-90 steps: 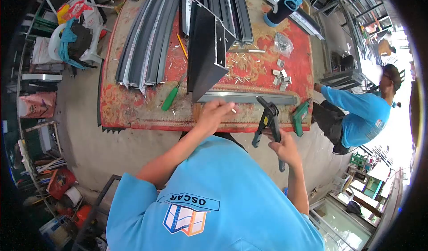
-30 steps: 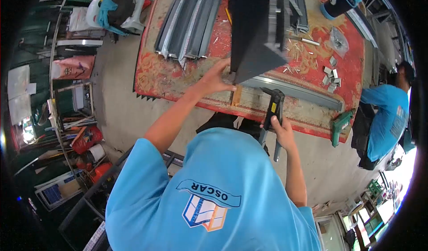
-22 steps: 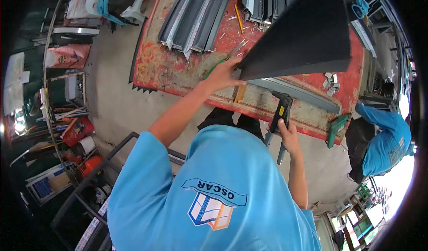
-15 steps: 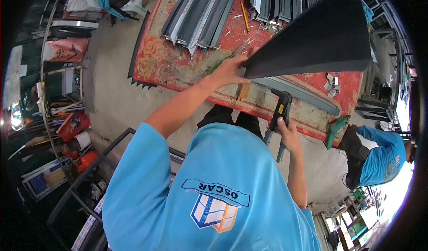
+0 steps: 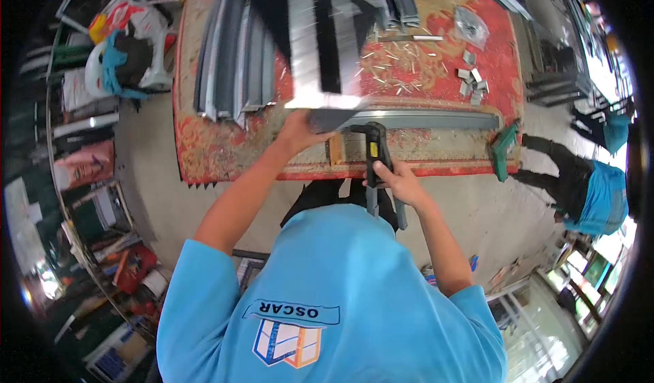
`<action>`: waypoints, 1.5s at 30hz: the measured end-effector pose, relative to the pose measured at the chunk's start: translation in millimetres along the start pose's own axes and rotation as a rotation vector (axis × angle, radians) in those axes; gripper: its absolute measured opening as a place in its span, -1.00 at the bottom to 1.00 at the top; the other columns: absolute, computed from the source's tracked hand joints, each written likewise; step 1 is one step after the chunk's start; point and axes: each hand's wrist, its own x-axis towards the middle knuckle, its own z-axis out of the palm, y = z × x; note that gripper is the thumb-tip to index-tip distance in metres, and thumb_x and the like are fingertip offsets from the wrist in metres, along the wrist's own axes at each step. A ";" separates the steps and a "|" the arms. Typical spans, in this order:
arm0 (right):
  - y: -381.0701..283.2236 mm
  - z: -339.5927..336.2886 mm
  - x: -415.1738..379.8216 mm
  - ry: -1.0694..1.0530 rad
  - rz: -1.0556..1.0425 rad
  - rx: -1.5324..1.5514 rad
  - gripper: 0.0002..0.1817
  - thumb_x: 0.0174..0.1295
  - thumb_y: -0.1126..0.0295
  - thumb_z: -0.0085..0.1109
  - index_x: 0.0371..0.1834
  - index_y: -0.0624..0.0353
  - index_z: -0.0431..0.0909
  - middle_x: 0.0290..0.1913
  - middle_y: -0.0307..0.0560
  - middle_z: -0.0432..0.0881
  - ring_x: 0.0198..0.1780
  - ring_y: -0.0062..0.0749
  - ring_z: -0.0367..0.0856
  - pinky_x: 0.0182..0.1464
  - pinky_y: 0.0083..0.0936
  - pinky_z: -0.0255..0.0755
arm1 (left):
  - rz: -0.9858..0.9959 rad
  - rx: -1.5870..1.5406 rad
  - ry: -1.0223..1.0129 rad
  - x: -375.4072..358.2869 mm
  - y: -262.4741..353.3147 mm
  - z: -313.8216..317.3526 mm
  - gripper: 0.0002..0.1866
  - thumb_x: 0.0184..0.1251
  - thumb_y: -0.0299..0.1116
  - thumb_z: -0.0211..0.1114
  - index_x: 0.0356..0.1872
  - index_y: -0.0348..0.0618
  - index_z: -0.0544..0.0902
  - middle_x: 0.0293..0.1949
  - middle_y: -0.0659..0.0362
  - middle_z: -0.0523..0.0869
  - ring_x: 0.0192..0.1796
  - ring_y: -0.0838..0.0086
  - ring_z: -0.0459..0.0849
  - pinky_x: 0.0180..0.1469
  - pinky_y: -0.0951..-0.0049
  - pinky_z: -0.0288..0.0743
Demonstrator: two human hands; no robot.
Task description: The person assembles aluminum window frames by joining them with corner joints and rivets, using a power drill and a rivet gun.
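My left hand (image 5: 298, 134) is closed around the near end of a long dark metal profile (image 5: 331, 42), raised over the table. Silver faces with a black strip between them show on the profile, blurred by motion. In my right hand (image 5: 403, 182) is a black hand tool (image 5: 376, 148) with a yellow label and two grey handles, held at the table's near edge. Its head points toward the profile's lower end. Behind the tool, a grey metal bar (image 5: 436, 119) lies along the table, and a small wooden block (image 5: 335, 149) sits to its left.
The table (image 5: 225, 158) has a red patterned cover. Several grey profiles (image 5: 235, 63) are stacked at its left. Small metal pieces (image 5: 471, 83), a plastic bag (image 5: 471, 27) and a green tool (image 5: 504, 150) lie at the right. Another person (image 5: 593, 192) in blue is beyond the right side.
The profile has swung left and turned, from its broad black side to its silver faces. My right hand still grips the tool. The camera view has turned, shifting the table.
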 end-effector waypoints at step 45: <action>2.5 -13.3 57.2 -0.290 0.258 0.484 -0.55 0.46 0.12 0.09 0.15 0.29 0.35 -0.19 -0.01 0.63 -0.23 -0.28 0.70 -0.09 -0.27 0.66 | 0.246 -0.315 0.166 -10.3 -7.6 9.4 -0.26 0.00 -0.48 0.61 0.16 -0.14 0.30 0.09 0.03 0.56 0.18 0.31 0.58 0.27 0.30 0.42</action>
